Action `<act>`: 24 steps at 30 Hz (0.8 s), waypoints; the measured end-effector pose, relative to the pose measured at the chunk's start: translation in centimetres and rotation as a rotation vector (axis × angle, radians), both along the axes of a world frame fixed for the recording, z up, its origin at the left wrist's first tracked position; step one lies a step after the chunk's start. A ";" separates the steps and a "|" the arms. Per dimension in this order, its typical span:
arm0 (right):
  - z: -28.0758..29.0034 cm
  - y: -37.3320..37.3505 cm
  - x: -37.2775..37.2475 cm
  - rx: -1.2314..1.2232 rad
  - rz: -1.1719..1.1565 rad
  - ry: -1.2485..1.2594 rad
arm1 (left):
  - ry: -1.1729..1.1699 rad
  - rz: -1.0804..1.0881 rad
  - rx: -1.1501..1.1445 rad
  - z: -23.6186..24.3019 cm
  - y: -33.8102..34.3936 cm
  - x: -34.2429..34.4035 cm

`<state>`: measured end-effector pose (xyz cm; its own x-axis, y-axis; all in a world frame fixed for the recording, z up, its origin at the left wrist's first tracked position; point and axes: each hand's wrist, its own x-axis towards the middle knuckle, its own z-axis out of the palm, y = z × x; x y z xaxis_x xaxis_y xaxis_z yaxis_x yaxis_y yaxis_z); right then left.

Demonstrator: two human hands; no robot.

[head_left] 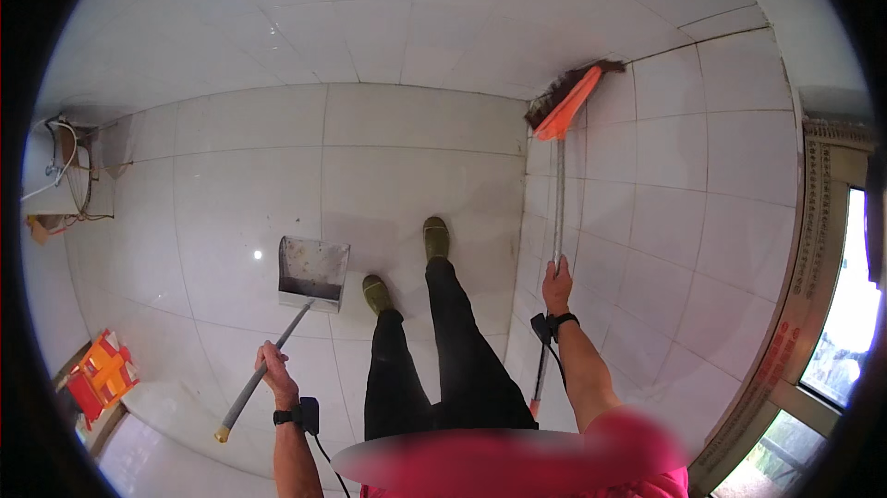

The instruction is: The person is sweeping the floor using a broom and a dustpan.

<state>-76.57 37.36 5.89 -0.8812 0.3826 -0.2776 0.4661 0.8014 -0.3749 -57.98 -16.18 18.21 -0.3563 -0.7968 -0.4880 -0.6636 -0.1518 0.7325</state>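
Note:
My left hand (276, 374) is closed round the grey handle of a long-handled metal dustpan (312, 269). The pan rests on the tiled floor left of my feet, with some dirt in it. My right hand (557, 287) grips the silver handle of a broom (568, 105) with an orange head and dark bristles. The broom head is lifted ahead to the right, its bristles at the corner where the tiled walls meet. Its handle runs back past my right wrist, partly hidden by my forearm.
White tiled walls (665, 147) rise ahead and on the right. A framed window (836, 313) is at the right edge. An orange-red object (100, 376) stands at the lower left. Cables and a white fixture (55, 170) are at the far left. My boots (436, 239) are on the floor (249, 193).

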 end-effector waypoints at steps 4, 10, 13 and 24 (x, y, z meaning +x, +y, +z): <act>2.3 -1.2 1.8 0.064 0.053 -0.284 | 0.031 0.032 0.040 0.7 -1.6 -0.9; 9.8 -1.2 4.7 0.118 0.173 -0.316 | 0.059 0.049 0.138 1.4 -2.7 0.1; 13.8 -1.0 4.5 -0.363 -0.174 -0.390 | 0.070 0.054 0.171 1.4 -2.7 0.4; 3.9 -7.9 -11.5 -0.622 -0.244 -0.535 | 0.010 0.039 0.134 -1.7 -3.1 1.7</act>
